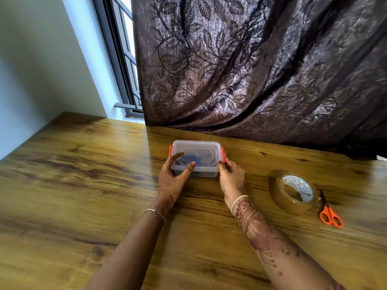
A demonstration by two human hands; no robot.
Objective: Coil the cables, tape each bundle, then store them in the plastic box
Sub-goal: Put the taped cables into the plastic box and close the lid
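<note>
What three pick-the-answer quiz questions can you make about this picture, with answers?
1. The plastic box has its lid:
A) on
B) off
C) missing

2. What colour are the clips?
A) green
B) orange
C) blue

3. Where are the scissors?
A) in the box
B) left of the box
C) right of the tape roll

Answers:
1 A: the lid covers the plastic box.
2 B: an orange clip shows at each end.
3 C: the scissors lie on the table, just right of the tape roll.
</note>
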